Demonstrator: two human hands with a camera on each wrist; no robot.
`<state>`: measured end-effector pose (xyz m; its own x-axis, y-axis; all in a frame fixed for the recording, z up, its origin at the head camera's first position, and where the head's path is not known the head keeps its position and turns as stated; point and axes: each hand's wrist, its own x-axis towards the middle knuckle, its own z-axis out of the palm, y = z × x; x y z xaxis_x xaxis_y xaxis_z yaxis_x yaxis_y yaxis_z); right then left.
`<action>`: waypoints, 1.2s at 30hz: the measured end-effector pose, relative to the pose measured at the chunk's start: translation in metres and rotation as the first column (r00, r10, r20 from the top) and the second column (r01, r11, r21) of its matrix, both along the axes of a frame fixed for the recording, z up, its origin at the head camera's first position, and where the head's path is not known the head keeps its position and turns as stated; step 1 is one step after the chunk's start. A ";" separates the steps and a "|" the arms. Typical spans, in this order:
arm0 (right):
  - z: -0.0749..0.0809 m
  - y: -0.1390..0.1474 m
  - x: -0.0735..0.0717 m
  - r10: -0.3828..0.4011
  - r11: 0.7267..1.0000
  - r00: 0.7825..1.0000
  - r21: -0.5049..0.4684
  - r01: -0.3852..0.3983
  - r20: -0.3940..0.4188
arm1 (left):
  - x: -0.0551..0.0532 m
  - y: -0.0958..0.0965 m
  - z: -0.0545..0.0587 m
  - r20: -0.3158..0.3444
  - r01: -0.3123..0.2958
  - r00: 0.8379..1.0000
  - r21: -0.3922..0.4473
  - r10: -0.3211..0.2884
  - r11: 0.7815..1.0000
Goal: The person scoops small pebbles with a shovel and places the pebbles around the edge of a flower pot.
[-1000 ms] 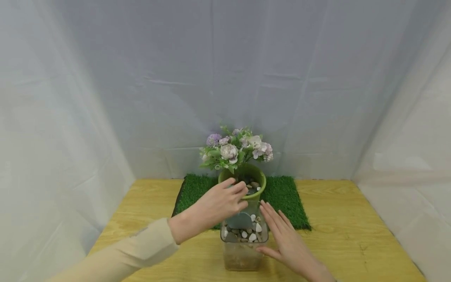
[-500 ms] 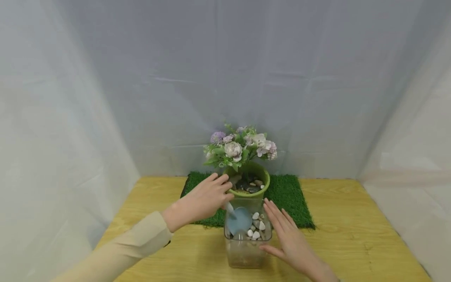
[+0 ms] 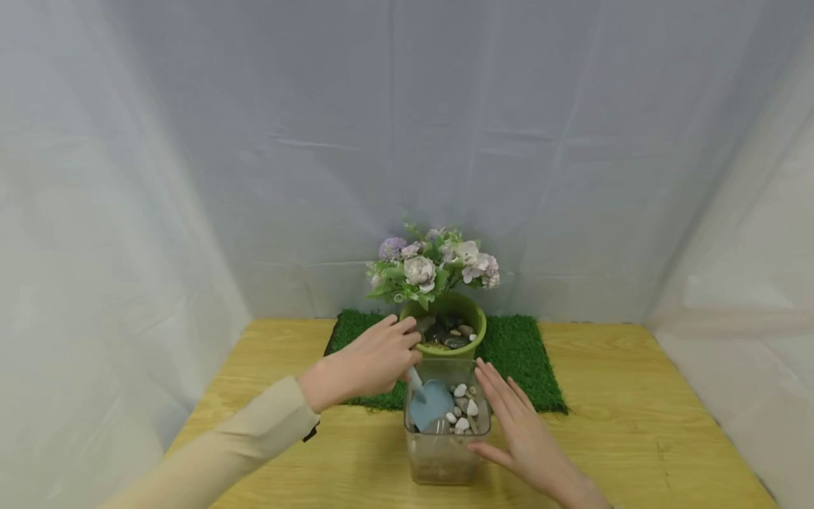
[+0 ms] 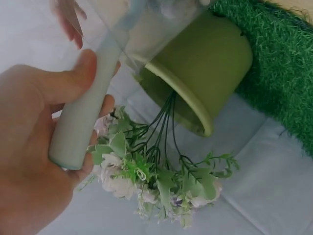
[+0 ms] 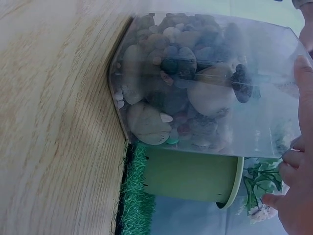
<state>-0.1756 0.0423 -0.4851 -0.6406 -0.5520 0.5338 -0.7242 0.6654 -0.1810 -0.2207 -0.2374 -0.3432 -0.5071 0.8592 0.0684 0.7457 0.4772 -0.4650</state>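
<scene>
My left hand (image 3: pixel 372 359) grips the pale handle (image 4: pixel 80 115) of a small shovel, thumb along one side and fingers round the other. The shovel's blue blade (image 3: pixel 434 404) is down inside a clear plastic container (image 3: pixel 441 458), on the left of its opening. White, grey and brown pebbles (image 3: pixel 462 424) show to the right of the blade; in the right wrist view, stones (image 5: pixel 183 93) are piled behind the clear wall. My right hand (image 3: pixel 523 437), fingers straight, rests at the container's right side, near the rim.
Just behind the container stands a green flowerpot (image 3: pixel 481 332) with dark stones inside and purple, white and pink flowers (image 3: pixel 432 267). Artificial grass (image 3: pixel 521 367) lies under the pot on the wooden table (image 3: pixel 610 396). Pale sheets (image 3: pixel 318 177) surround the back and sides.
My left hand has moved left from over the pot's front, swinging the shovel's handle leftward. The blade has shifted down to the container's left side and tilted. The right hand has stayed in place.
</scene>
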 end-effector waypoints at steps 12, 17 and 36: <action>0.001 0.001 -0.002 -0.023 1.000 1.000 0.004 0.023 -0.011 | -0.001 0.013 0.011 0.087 -0.107 0.990 -0.088 0.114 0.990; 0.001 0.002 -0.003 -0.026 0.999 1.000 0.019 0.027 -0.017 | -0.003 0.009 0.012 0.158 -0.073 0.984 -0.073 0.084 0.995; -0.002 0.002 -0.003 -0.012 1.000 1.000 -0.003 0.012 0.007 | -0.022 0.008 0.020 0.338 -0.099 0.936 -0.028 0.102 0.995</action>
<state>-0.1782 0.0446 -0.4868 -0.6508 -0.5430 0.5306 -0.7151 0.6733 -0.1881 -0.2430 -0.2294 -0.3233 -0.5823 0.8023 -0.1308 0.8083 0.5542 -0.1988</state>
